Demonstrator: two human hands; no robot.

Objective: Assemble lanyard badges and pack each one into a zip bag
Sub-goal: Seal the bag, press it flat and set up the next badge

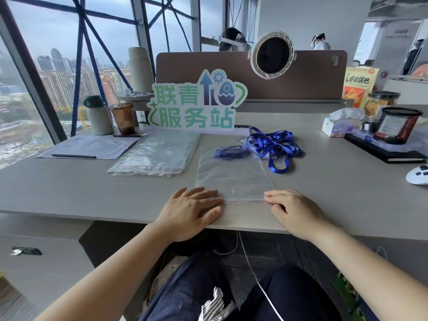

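A clear zip bag (234, 177) lies flat on the grey desk (69, 188), its red zip strip toward me near the front edge. A coiled blue lanyard badge (229, 152) sits inside it at the far end. My left hand (194, 209) presses flat on the bag's near left corner, fingers straight. My right hand (294, 209) rests on the near right corner, fingertips pressing the zip strip. A loose heap of blue lanyards (275, 144) lies just behind the bag on the right.
A stack of empty zip bags (157, 154) lies left of the bag. Behind stand a cut-out sign (196, 105), a drink cup (122, 118) and a bottle (98, 115). Papers with a pen (88, 149) lie far left. A tissue box (342, 123), mesh pen holder (398, 125), notebook and white controller (416, 174) occupy the right.
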